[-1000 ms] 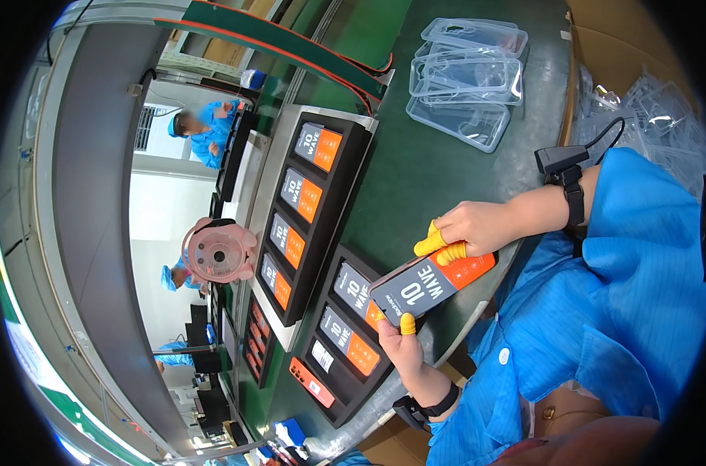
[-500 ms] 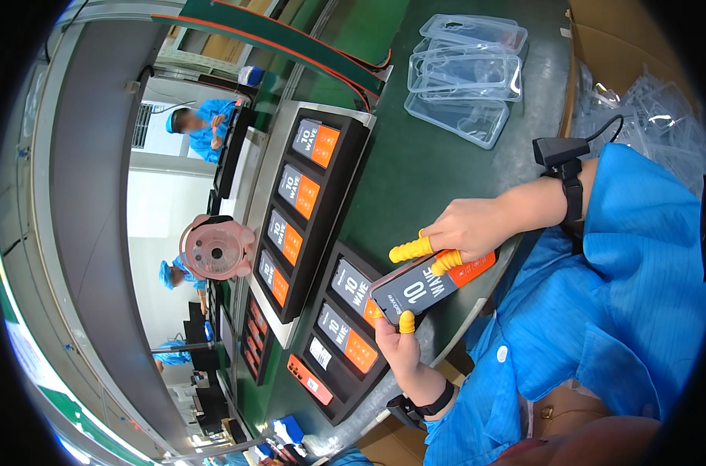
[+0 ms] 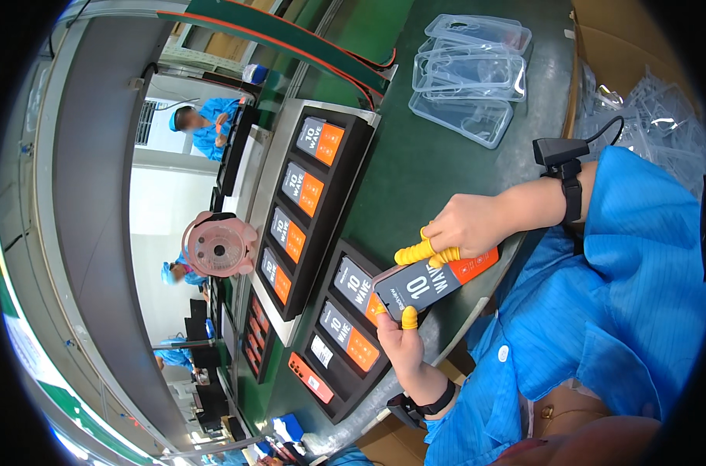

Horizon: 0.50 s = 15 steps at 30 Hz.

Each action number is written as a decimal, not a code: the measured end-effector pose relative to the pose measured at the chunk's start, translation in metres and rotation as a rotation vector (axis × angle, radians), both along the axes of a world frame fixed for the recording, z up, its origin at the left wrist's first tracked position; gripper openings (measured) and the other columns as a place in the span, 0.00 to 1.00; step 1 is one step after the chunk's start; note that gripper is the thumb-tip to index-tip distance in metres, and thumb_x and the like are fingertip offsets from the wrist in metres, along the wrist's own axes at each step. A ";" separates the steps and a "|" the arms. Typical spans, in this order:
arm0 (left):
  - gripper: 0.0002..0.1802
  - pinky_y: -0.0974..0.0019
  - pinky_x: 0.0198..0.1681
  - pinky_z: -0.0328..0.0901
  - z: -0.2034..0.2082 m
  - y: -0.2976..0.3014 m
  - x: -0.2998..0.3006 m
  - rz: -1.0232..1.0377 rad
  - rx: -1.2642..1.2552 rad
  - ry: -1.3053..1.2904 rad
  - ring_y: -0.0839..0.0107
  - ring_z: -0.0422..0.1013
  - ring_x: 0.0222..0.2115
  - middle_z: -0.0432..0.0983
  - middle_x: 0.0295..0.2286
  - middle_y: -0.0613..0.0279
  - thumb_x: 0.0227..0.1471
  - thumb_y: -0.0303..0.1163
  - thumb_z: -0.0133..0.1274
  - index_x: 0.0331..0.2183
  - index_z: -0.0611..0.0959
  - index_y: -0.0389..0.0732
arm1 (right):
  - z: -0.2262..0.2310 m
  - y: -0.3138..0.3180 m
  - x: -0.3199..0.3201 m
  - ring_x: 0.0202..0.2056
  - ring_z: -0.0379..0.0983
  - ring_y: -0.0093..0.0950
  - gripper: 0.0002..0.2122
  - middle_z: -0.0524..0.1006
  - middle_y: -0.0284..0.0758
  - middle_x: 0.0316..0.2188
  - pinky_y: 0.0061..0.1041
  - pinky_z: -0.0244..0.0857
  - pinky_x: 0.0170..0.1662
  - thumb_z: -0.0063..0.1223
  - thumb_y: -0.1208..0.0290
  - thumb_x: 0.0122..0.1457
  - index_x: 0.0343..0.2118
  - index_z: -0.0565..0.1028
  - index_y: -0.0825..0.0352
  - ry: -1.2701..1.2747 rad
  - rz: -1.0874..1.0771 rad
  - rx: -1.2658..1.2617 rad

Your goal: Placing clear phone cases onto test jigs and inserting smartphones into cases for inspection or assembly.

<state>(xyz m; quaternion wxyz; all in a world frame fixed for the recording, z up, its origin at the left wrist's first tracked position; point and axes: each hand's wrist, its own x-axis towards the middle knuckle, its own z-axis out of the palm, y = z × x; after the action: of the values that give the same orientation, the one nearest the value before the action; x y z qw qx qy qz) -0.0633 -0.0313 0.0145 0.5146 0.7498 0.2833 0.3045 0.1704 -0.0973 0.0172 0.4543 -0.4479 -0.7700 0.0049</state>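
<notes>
A smartphone (image 3: 427,289) with a grey and orange printed film on its face is held between my two hands. My left hand (image 3: 399,334), the lower one in view, pinches one end of it with fingers in yellow finger cots. From above, my right hand (image 3: 462,225) presses its yellow-covered fingers along the phone's upper long edge. Just beside and partly beneath the phone is a black tray (image 3: 361,386). Two similar film-covered phones (image 3: 348,335) lie in its slots, and a bare red-orange phone (image 3: 311,377) sits at its lower end.
A second black tray (image 3: 339,203) with several film-covered phones stands farther off. Clear phone cases (image 3: 469,74) are stacked on the green table (image 3: 399,167) at the top. More clear plastic pieces (image 3: 640,116) fill a cardboard box. A pink fan (image 3: 219,247) and co-workers in blue are beyond.
The fingers of my right hand have drawn closer together along the phone's edge. The phone stays in both hands, nearly in place. The whole view has shifted slightly.
</notes>
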 end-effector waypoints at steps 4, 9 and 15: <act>0.19 0.72 0.37 0.63 0.005 0.001 0.000 -0.009 0.015 0.030 0.75 0.66 0.34 0.67 0.36 0.60 0.49 0.26 0.44 0.43 0.61 0.33 | 0.013 0.005 0.002 0.23 0.68 0.32 0.12 0.69 0.33 0.24 0.26 0.64 0.25 0.50 0.71 0.43 0.33 0.72 0.64 0.082 0.070 -0.053; 0.19 0.72 0.37 0.63 -0.002 -0.002 0.003 -0.016 -0.011 -0.002 0.74 0.66 0.34 0.67 0.36 0.59 0.49 0.26 0.43 0.44 0.60 0.33 | 0.016 0.008 0.006 0.24 0.68 0.32 0.12 0.68 0.34 0.25 0.26 0.63 0.26 0.51 0.75 0.40 0.33 0.72 0.65 0.100 0.138 -0.056; 0.20 0.72 0.36 0.64 -0.002 0.005 0.000 -0.009 -0.015 -0.001 0.74 0.66 0.34 0.67 0.36 0.59 0.49 0.26 0.43 0.44 0.60 0.33 | 0.014 0.012 -0.001 0.24 0.68 0.32 0.06 0.67 0.36 0.23 0.26 0.64 0.23 0.48 0.80 0.37 0.23 0.70 0.69 -0.049 0.032 0.115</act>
<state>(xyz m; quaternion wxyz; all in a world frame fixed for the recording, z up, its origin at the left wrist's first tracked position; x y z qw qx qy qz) -0.0635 -0.0261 0.0130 0.5217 0.7470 0.2819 0.3006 0.1693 -0.0852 0.0309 0.4601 -0.4086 -0.7871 -0.0431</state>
